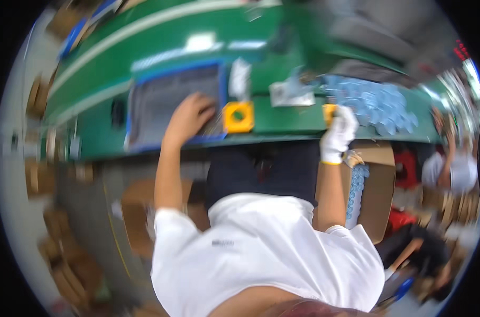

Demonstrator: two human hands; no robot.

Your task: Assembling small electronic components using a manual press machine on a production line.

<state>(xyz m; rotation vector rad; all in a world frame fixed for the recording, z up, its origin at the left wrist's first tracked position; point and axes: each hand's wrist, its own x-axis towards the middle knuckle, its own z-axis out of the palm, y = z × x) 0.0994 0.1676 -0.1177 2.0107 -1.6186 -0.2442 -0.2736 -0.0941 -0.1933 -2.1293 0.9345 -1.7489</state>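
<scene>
My bare left hand is over the right part of a dark grey tray or mat with a blue border. Its fingers are bent and drawn together near the right edge; whatever they may hold is too blurred to name. Just right of it stands a yellow block with a round dark opening. My right hand, in a white glove with a yellow cuff edge, is at the bench's front edge with fingers curled. Against it, partly covered, is a second yellow block. Blur hides what the gloved fingers grip.
Many pale blue round pieces lie heaped right of the gloved hand on the green bench. White packets lie farther back. Below the right forearm, an open cardboard box holds rows of blue-topped pieces. Other people are at the right.
</scene>
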